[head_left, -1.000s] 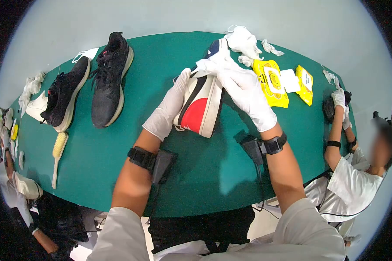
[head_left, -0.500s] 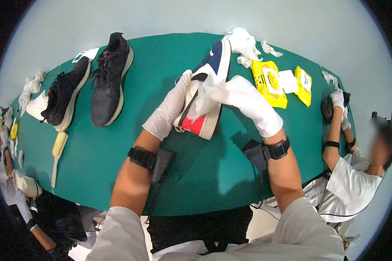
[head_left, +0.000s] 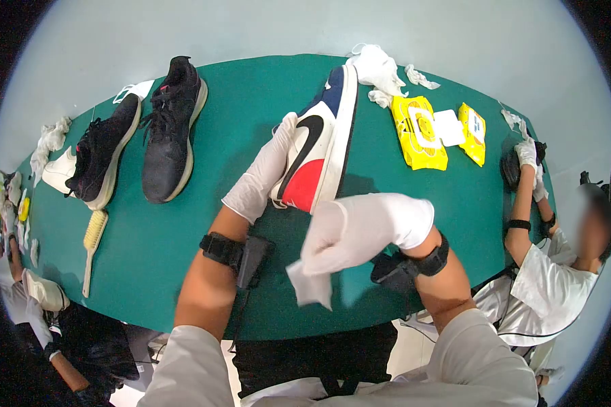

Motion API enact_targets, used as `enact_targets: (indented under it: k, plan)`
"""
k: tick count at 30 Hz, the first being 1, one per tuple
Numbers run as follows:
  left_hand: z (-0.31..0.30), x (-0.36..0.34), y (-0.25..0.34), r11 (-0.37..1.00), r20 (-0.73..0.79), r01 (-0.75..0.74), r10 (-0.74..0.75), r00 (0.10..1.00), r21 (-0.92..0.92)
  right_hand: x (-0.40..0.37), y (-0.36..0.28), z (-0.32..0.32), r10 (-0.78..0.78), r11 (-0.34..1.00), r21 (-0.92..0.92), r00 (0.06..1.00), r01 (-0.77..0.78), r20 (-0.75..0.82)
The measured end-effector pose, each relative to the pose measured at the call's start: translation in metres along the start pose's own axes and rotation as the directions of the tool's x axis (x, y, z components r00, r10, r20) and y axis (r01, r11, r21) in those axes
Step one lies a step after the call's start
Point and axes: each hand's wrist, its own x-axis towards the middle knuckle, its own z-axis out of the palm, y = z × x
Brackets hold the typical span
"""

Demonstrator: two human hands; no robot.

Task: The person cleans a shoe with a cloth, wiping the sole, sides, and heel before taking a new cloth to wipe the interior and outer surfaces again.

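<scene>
A white, red and navy sneaker (head_left: pixel 309 178) with a black swoosh lies tilted on its side, its white sole edge facing right. My left hand (head_left: pixel 268 163), in a white glove, grips the shoe from its left side; the fingertips are hidden behind it. Below the heel, my gloved right hand (head_left: pixel 360 230) is closed on a white wet wipe (head_left: pixel 311 285), which hangs from its fingers. The right hand is apart from the shoe's side panel and slightly blurred.
Two black sneakers (head_left: pixel 168 136) and a wooden-handled brush (head_left: pixel 94 244) lie left on the green table (head_left: pixel 251 88). Yellow wipe packs (head_left: pixel 421 139) and crumpled white wipes (head_left: pixel 380 71) lie right. A gloved co-worker (head_left: pixel 557 237) handles a black shoe at far right; other people sit at left.
My right hand has moved off the shoe's side, down and toward me, carrying the wipe. The swoosh and red panel are uncovered. My left hand keeps its hold.
</scene>
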Motion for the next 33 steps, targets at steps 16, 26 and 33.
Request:
enact_targets:
  k: [16,26,33]
  plan:
    - [-0.005,0.007,-0.001,1.0,0.018,-0.009,0.008,1.0,0.018,-0.023,0.068,-0.057,-0.188,0.982,-0.186,-0.052,-0.039,-0.981]
    - [-0.012,0.016,-0.008,0.997,0.088,-0.072,0.076,0.993,-0.04,-0.001,0.064,-0.043,-0.395,0.857,-0.511,0.548,-0.069,-0.737]
    - [-0.02,0.021,-0.011,0.997,0.145,-0.073,0.078,0.986,-0.039,-0.015,0.039,-0.034,-0.142,0.971,-0.236,0.733,-0.025,-0.665]
